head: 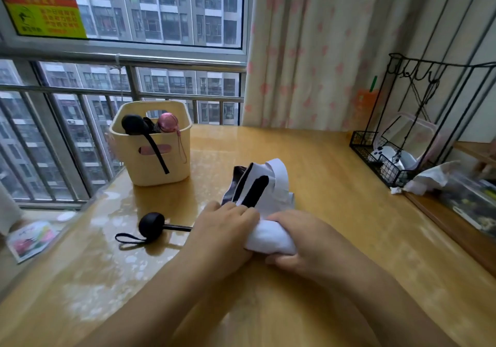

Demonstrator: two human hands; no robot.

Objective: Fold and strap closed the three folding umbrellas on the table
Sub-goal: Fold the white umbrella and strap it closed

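On the worktop, the left hand holds the white umbrella with curled fingers. The right hand wraps round its bunched cloth.

Worktop bare between umbrella and rack: a wide lane on the right, open back to the curtain. Back left blocked by basket, black strap hanging down its front wall. Gap between basket and umbrella passable. Left of left hand, handle and loop lie flat, shaft reaching to the hand. Right edge blocked by rack, with crumpled tissue just beside it.
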